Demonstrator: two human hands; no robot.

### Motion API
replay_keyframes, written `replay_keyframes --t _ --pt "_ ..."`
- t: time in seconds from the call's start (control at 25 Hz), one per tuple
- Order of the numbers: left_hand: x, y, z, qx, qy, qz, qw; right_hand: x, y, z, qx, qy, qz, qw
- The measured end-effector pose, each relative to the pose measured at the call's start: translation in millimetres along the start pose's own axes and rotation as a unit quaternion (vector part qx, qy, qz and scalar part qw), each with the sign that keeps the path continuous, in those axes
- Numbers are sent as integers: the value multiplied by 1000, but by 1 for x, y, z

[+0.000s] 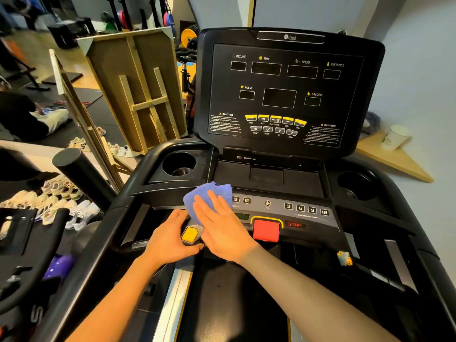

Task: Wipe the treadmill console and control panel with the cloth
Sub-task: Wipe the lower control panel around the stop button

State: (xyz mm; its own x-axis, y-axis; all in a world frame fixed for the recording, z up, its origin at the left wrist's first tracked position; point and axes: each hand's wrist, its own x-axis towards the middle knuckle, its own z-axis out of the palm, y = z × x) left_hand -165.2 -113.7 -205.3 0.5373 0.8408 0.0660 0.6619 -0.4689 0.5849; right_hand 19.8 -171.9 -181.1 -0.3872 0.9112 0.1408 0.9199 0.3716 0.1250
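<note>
Right hand [223,229] is flat, fingers [209,206] spread and extended, palm pressing the blue cloth [209,196] down onto the left part of the control panel [291,213]; not pinching it, just holding it under the open palm. Cloth is bunched, its upper edge sticking out past the fingertips, covering the left-side number keys so only the 9 and 12 show beside it. Left hand [170,239] sits just left of the right one, fingers curled loosely around a small yellow hexagonal piece [189,235] with a silver rim, thumb under it; looks like a light grip, touching the right hand's thumb side. Red stop button [266,230] with yellow surround is just right of the right wrist, uncovered, STOP label lit red next to it. Right bank of keys 3, 6, 9, 12 and the fan button are clear of the cloth. Upright treadmill console [283,92] above is dark, all display windows off, well apart from the cloth. Two cup holders [179,164] flank the tray below the console. Off the machine: paper cup [394,137] on a wooden board to the right, wooden frame [138,87] leaning at left, rows of shoes [56,201] on the floor at left.
</note>
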Motion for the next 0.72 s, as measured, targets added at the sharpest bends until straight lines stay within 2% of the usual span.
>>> replay_keyframes --t 0.16,0.36,0.6,0.72 --pt "-3 1 1 -35 14 6 999 -2 -3 2 134 -22 -45 990" --pt "-1 0 2 4 3 18 1000 -13 12 -6 189 -68 -83 976" --pt "0 -3 2 25 -4 8 1000 -32 40 -20 127 -198 -49 971" --pt "1 -4 1 34 -14 -1 999 -55 57 -31 133 -219 -50 965"
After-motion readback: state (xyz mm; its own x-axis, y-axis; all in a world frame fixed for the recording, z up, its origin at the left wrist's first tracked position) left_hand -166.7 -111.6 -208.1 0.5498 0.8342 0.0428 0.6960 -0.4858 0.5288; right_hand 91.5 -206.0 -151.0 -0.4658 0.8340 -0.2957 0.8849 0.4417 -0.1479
